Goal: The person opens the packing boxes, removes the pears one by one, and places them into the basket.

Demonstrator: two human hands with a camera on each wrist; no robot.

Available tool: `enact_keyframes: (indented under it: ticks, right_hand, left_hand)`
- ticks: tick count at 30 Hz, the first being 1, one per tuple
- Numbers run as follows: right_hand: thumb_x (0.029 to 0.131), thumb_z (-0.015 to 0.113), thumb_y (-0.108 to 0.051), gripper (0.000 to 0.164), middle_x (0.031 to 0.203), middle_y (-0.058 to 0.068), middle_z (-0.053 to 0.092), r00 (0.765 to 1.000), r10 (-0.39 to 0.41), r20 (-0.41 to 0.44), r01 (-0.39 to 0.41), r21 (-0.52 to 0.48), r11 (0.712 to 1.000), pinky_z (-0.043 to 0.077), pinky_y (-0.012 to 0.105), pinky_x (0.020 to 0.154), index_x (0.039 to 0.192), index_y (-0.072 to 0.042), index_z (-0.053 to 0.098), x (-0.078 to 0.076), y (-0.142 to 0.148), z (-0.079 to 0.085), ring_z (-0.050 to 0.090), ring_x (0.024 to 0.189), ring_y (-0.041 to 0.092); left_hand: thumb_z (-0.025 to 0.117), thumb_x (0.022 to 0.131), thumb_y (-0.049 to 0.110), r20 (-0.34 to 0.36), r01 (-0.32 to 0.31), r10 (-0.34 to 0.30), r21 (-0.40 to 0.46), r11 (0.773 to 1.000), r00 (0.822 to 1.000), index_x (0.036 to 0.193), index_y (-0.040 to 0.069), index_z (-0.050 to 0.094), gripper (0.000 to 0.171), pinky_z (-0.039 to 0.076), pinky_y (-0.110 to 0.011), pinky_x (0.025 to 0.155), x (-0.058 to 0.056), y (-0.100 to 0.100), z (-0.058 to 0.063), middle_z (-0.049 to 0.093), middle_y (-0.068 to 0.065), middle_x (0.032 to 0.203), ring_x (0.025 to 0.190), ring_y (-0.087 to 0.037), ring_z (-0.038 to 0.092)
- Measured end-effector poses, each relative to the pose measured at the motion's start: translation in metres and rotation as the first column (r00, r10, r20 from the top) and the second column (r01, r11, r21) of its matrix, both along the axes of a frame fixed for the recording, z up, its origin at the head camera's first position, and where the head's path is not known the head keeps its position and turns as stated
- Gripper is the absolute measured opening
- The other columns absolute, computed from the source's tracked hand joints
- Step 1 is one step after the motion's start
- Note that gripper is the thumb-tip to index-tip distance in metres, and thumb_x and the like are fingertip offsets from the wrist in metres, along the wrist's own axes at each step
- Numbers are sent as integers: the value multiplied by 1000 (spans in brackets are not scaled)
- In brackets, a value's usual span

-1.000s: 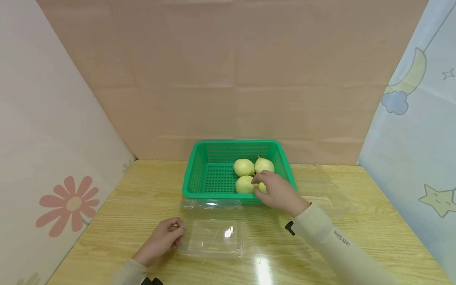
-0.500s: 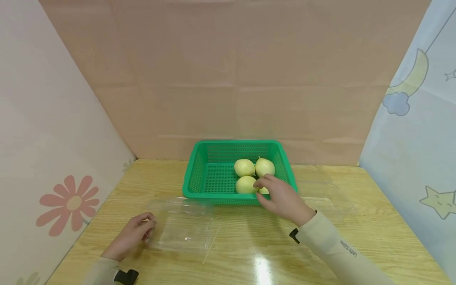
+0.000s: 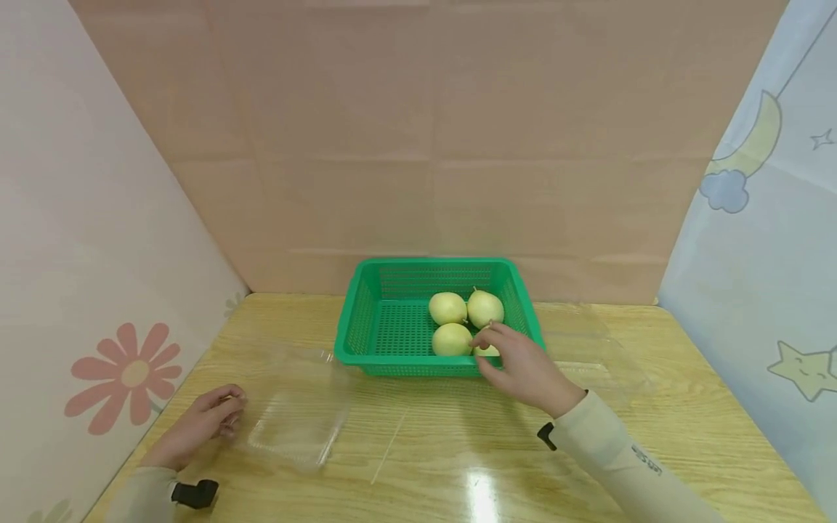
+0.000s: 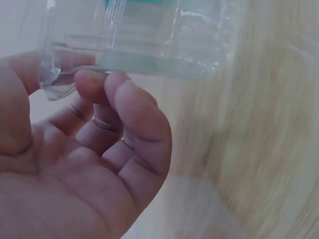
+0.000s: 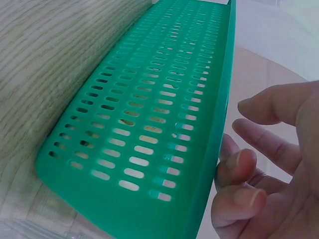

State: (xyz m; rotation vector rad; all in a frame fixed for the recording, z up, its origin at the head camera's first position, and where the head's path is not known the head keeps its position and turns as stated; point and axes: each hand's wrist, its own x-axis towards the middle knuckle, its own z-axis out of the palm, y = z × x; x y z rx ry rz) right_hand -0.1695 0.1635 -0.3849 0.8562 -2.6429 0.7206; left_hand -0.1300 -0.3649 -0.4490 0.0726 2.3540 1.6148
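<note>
My left hand pinches the left edge of a clear plastic clamshell container at the left of the table. In the left wrist view, fingertips and thumb meet at the container's edge, fingers curled beneath. My right hand hovers at the front right corner of a green slotted basket, its fingers loosely bent over the rim with nothing between them. Pale yellow pears sit in the basket's right half: one front pear, two behind, and another pear partly hidden by the right hand.
More clear plastic packaging lies on the wooden table right of the basket. A brown paper-like backdrop rises behind the basket. Patterned side panels stand left and right. A thin pale line shows on the tabletop in front.
My left hand has drawn the clear container leftward, from in front of the basket to the table's left side. The right hand has shifted slightly right and nearer; the pears stay put.
</note>
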Motion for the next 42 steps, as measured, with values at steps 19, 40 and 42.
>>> enact_keyframes:
  ticks: [19, 40, 42]
  right_hand:
    - [89, 69, -9, 16, 101, -1, 65, 999, -7, -44, 5, -39, 999, 46, 24, 63, 104, -14, 69, 5, 9, -4, 44, 65, 0]
    - [89, 70, -6, 17, 103, -8, 62, 999, 16, -41, -19, -71, 997, 42, 17, 52, 105, -14, 68, 29, 12, -13, 37, 55, -7]
    - [89, 70, -6, 18, 103, -8, 62, 999, 15, -48, -19, -80, 997, 41, 17, 52, 105, -15, 68, 29, 14, -14, 36, 55, -6]
  left_hand:
    - [46, 108, 25, 13, -185, 188, -132, 974, 982, 106, -5, 52, 30, 47, -32, 57, 7, -48, 2, 49, -1, 75, 63, -15, 49]
    - [45, 107, 35, -131, -357, 335, -220, 908, 933, 124, -9, 48, 47, 48, -33, 63, -46, -7, 4, 53, -2, 71, 60, -20, 54]
    - [46, 107, 34, -137, -373, 351, -207, 904, 926, 127, -9, 48, 48, 48, -33, 63, -49, -4, 4, 53, -2, 71, 58, -19, 54]
